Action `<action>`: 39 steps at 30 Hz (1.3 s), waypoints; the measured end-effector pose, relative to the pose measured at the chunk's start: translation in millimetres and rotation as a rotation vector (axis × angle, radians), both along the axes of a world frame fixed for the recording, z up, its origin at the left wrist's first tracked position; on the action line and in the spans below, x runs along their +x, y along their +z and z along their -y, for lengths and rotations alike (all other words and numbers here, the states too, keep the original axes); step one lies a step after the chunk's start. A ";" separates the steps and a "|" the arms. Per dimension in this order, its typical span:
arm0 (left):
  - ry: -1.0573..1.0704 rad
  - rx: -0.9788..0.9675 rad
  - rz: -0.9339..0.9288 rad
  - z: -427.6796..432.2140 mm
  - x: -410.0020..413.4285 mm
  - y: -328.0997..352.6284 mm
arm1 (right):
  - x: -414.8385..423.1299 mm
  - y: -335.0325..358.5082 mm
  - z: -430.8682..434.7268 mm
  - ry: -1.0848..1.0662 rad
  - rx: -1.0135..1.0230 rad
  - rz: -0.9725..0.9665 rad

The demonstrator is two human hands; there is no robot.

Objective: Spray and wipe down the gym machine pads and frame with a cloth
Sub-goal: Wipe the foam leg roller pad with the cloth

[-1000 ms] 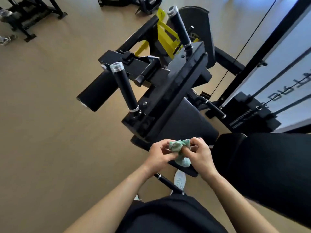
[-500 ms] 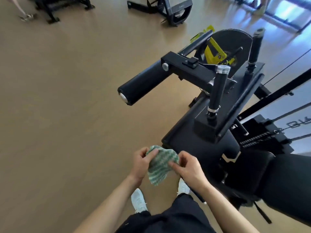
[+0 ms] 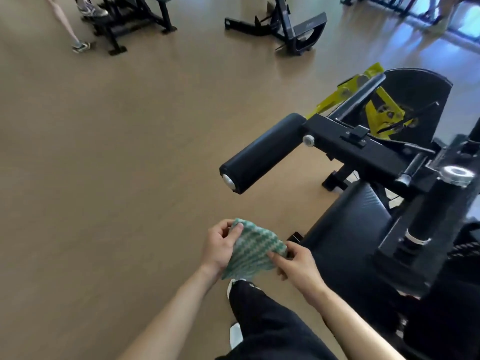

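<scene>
Both hands are pinching one small green-and-white checked cloth (image 3: 253,252) and pulling it out flat between them. The left hand (image 3: 220,246) is holding the far left corner, with its thumb lying on top and its fingers curled under. The right hand (image 3: 298,266) is nipping the near right edge between thumb and fingers. The cloth is hanging in the air above the person's dark trouser leg and is not touching the machine.

The step looks like getting the cloth ready to wipe. To do it well, the person is probably best folding it into a neat flat pad with a clean side facing out. Then one hand can press it down firmly. Loose corners could be catching on the knobs and bolts of the long black metal frame bar (image 3: 363,149).

The fat round black roller pad (image 3: 262,152) is sitting just above the grip and looks like the closest thing to wipe. Going all the way round it seems wise. The big flat black cushion pad (image 3: 348,237) is lying right beside the right hand.

Counting up, the person is seeing:
- one cloth
- two hands
- one roller pad
- one flat cushion
- one frame bar
- one upright black handle with a shiny silver cap (image 3: 436,203)
- two other black machines (image 3: 291,24) far beyond the grip

No spray bottle is showing.
</scene>
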State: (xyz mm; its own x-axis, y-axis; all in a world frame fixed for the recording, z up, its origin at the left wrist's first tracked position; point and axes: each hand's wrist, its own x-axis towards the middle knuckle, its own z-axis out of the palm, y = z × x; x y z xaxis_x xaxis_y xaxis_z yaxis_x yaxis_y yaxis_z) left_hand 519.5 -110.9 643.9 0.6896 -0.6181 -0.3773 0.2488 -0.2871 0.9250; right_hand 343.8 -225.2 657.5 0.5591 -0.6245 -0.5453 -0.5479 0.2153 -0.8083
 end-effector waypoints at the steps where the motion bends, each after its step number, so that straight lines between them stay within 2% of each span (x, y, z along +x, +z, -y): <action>1: -0.014 0.024 0.029 8.3 16.5 -2.6 | 15.2 -6.4 7.9 -0.032 0.020 0.010; 7: -0.086 0.199 0.134 64.8 112.4 -16.9 | 104.7 -36.4 71.1 -0.156 0.097 0.008; 15: -0.207 0.259 0.227 146.1 197.1 -37.4 | 172.2 -50.3 143.1 -0.267 -0.026 -0.035; 21: -0.340 0.316 0.259 215.9 257.2 -68.4 | 222.7 -68.2 188.7 -0.380 -0.108 -0.143; 26: -0.558 0.399 0.244 284.7 305.7 -98.6 | 272.6 -85.2 219.8 -0.598 -0.185 -0.238; 30: -0.785 0.489 0.210 319.3 335.7 -114.6 | 314.3 -97.3 204.3 -0.707 -0.229 -0.324; 34: -1.007 0.534 0.224 337.6 364.3 -126.4 | 358.5 -124.6 180.6 -0.577 -0.266 -0.502; 39: -1.223 0.581 -0.009 347.5 378.8 -137.3 | 395.2 -157.5 167.5 -0.287 -0.265 -0.787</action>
State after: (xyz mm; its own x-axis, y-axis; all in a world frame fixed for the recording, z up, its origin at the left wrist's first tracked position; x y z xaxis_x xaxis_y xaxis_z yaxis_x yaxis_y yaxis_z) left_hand 898.3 -458.4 506.6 -0.1864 -0.5794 -0.7934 -0.4398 -0.6729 0.5948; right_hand 739.0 -392.7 500.1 -0.1166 -0.8438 -0.5238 -0.9207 0.2896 -0.2615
